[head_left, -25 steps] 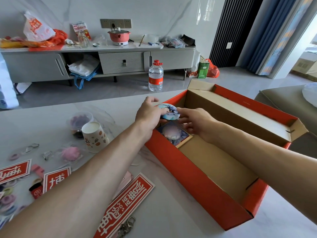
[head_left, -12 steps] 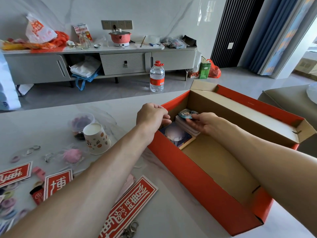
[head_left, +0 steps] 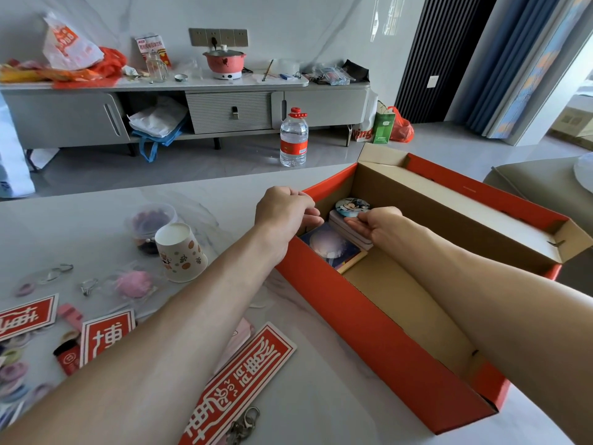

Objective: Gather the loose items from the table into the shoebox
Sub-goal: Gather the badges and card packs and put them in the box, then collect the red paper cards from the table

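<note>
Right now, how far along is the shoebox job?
Early. Done: a picture card and a flat stack lie at the far end of the shoebox. In hand: the right hand pinches a round badge over that stack; the left hand is curled at the rim, apparently empty. Left on the table: red signs, paper cup, pink pompom, keyrings, small badges.

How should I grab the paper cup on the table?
Take the paper cup by its side wall, fingers wrapped round it from above. It stands upside down, closed base up and wide mouth on the table, so no rim is free to pinch, and the wall narrows toward the top.
</note>
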